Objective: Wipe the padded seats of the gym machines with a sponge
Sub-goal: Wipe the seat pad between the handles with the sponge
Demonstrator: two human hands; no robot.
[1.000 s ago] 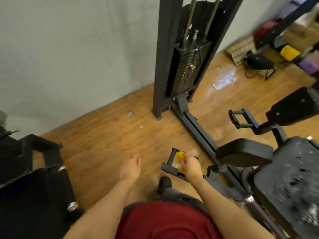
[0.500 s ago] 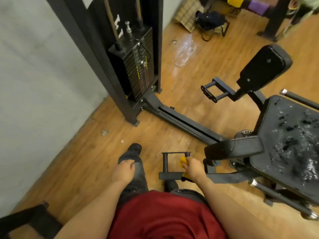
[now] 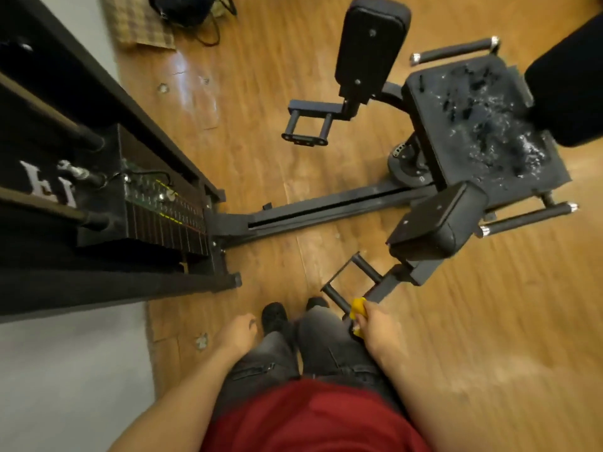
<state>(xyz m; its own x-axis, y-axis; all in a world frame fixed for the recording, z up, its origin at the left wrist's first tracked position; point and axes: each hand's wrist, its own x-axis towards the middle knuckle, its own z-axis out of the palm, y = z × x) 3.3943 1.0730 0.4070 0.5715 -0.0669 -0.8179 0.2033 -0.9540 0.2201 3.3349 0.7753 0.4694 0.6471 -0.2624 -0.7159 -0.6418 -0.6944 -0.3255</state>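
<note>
**Sponge in hand, seat still looks untouched**

While the head view has swung a lot compared with a second ago (the wall filled the left side then, now it looks almost straight down at the legs and floor), the right hand (image 3: 375, 324) hasn't changed its job: it's clamped on the yellow sponge (image 3: 357, 308), same as before. The left hand (image 3: 236, 331) hangs loosely curled beside the left thigh, holding nothing, fingers neither spread nor fisted.

The sponge sits low in the middle of the shot, just beside the black foot bar (image 3: 350, 282) of the machine, maybe touching it, hard to say. Only a bit of yellow pokes out above and below the fingers, so its long axis seems to run roughly up-down in the frame, top end aimed at the bar.

What the turn means for the job, I reckon: the padded seat (image 3: 483, 132) is now fully in view at upper right, speckled with whitish wet-looking marks, and well apart from the sponge. The near leg pad (image 3: 437, 220) lies between them. So the wiping of that seat isn't underway yet.
</note>
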